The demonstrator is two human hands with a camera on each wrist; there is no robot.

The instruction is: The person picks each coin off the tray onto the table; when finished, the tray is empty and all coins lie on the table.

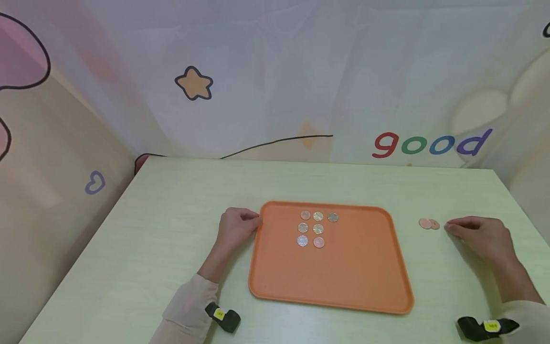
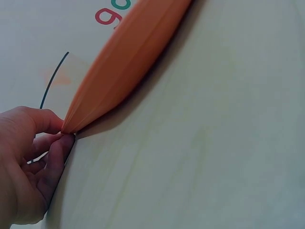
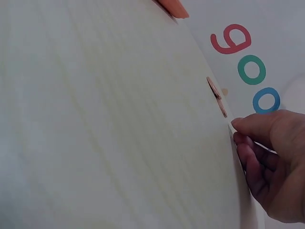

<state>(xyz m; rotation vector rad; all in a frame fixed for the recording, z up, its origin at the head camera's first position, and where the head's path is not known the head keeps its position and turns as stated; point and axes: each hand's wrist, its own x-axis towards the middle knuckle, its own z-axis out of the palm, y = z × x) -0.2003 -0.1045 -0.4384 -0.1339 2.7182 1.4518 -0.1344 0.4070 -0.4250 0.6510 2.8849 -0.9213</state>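
An orange tray (image 1: pixel 343 277) lies on the table, bearing several coins in short rows, such as a pale golden coin (image 1: pixel 318 229), a silvery coin (image 1: pixel 302 241) and a pinkish coin (image 1: pixel 319 242). My left hand (image 1: pixel 237 229) pinches the tray's left rim near its far corner; in the left wrist view, thumb and index finger meet at the orange edge (image 2: pixel 119 71). Right of the tray, two copper-coloured coins (image 1: pixel 425 223) partly overlap on the table. Just beside them is my right hand (image 1: pixel 485 239), fingers loosely bent and apart from the coins, with nothing visible between them.
The pale wooden table (image 1: pixel 172 200) ends at a light cloth backdrop (image 1: pixel 266 71) printed with a star and the word "good". Another cloth side (image 1: pixel 51 229) stands at the left. Black wrist cameras (image 1: pixel 223 317) sit by both sleeves.
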